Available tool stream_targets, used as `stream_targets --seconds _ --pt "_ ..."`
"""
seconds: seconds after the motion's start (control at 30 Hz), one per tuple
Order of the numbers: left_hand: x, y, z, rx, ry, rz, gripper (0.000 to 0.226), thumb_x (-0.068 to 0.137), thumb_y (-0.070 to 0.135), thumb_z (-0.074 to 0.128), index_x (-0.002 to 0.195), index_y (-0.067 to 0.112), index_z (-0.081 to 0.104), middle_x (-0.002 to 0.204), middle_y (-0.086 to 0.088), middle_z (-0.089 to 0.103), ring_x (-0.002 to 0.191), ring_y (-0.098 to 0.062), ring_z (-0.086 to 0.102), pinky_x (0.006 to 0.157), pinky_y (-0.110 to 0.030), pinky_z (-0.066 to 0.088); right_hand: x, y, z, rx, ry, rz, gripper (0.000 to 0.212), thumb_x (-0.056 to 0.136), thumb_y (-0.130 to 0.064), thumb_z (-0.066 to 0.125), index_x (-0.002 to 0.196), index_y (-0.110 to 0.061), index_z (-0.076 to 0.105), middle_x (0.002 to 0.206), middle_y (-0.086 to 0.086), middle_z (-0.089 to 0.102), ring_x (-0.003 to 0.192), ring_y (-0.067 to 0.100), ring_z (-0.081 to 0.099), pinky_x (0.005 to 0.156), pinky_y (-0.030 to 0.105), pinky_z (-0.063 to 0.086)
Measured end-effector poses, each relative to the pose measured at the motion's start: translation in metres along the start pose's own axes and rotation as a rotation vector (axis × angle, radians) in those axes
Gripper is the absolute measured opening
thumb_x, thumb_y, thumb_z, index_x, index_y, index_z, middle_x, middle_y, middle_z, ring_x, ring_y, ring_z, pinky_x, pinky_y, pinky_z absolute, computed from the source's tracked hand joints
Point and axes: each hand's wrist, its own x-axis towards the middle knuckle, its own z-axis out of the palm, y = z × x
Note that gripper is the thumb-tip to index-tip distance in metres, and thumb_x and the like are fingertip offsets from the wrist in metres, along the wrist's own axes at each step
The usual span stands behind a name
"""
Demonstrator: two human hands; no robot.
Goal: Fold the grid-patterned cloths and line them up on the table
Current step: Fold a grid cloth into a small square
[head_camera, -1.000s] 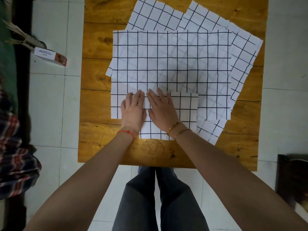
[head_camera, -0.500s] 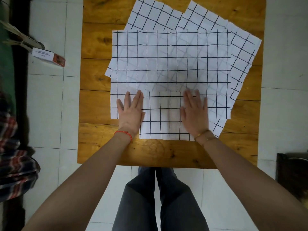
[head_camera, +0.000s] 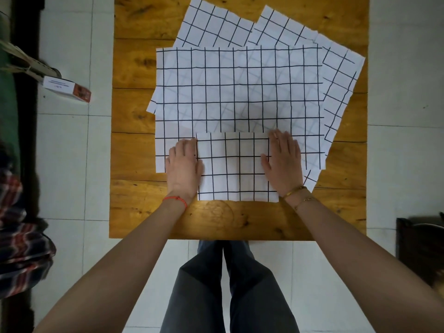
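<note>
A small folded white cloth with a black grid (head_camera: 234,167) lies near the front of the wooden table (head_camera: 134,205), on top of a large spread grid cloth (head_camera: 237,92). More grid cloths (head_camera: 213,25) fan out beneath it toward the back and right. My left hand (head_camera: 185,167) lies at the folded cloth's left edge, fingertips bent down at its top left corner. Flat on the right edge rests my right hand (head_camera: 283,162), fingers straight and pointing away from me.
A small white and red box (head_camera: 68,88) sits on the tiled floor left of the table. Striped fabric (head_camera: 19,239) lies at the far left. Dark furniture (head_camera: 419,248) stands at the right edge. My legs are below the table's front edge.
My right hand slid from the middle of the folded cloth out to its right edge. My left hand shifted slightly left to the left edge, its fingers bending.
</note>
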Motion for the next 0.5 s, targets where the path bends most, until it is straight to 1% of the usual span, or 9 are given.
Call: stream_targets --seconds 0.07,0.13,0.23,0.3,0.4,0.5 --pt "-0.007 0.003 0.002 -0.127 0.027 -0.147 0.041 0.087 0.019 0.057 0.127 0.013 0.049 0.122 -0.010 0.051 0.110 -0.028 0.049 0.088 -0.041 0.044 -0.001 -0.005 -0.001 0.033 0.032 -0.022 0.057 0.092 -0.025 0.049 0.144 -0.010 0.032 0.147 0.012 0.036 0.138 0.033 0.029 0.113 0.047 0.027" --pt "-0.011 0.004 0.006 -0.231 0.007 -0.302 0.035 0.086 0.021 0.060 0.118 0.010 0.051 0.115 -0.010 0.055 0.105 -0.029 0.052 0.087 -0.044 0.047 -0.002 -0.011 0.000 0.048 0.040 -0.049 0.053 0.090 -0.023 0.050 0.140 -0.009 0.038 0.140 0.012 0.042 0.131 0.032 0.036 0.108 0.044 0.035" --pt "-0.015 0.006 0.011 -0.292 -0.018 -0.403 0.031 0.083 0.024 0.066 0.107 0.009 0.053 0.106 -0.009 0.057 0.097 -0.028 0.056 0.087 -0.046 0.049 -0.004 -0.020 0.001 0.046 0.028 -0.128 0.047 0.088 -0.020 0.053 0.133 -0.010 0.045 0.131 0.011 0.047 0.121 0.029 0.042 0.098 0.042 0.043" --pt "-0.015 0.010 0.013 -0.325 -0.035 -0.458 0.033 0.082 0.026 0.069 0.105 0.008 0.053 0.107 -0.010 0.057 0.097 -0.028 0.056 0.088 -0.044 0.049 -0.006 -0.026 0.003 0.031 0.002 -0.185 0.049 0.086 -0.020 0.058 0.132 -0.012 0.046 0.126 0.010 0.049 0.116 0.029 0.044 0.092 0.041 0.046" --pt "-0.012 0.015 0.015 -0.342 -0.080 -0.540 0.039 0.081 0.028 0.070 0.109 0.006 0.054 0.112 -0.012 0.055 0.101 -0.029 0.056 0.089 -0.044 0.050 -0.011 -0.033 0.009 0.021 -0.055 -0.221 0.057 0.083 -0.019 0.063 0.136 -0.012 0.042 0.123 0.010 0.049 0.111 0.028 0.046 0.090 0.039 0.047" --pt "-0.008 0.017 0.017 -0.378 -0.121 -0.569 0.032 0.081 0.028 0.070 0.104 0.009 0.058 0.115 -0.011 0.053 0.101 -0.028 0.057 0.092 -0.042 0.050 -0.012 -0.037 0.011 0.054 -0.067 -0.198 0.058 0.083 -0.017 0.063 0.137 -0.012 0.041 0.121 0.010 0.049 0.110 0.028 0.047 0.091 0.039 0.048"
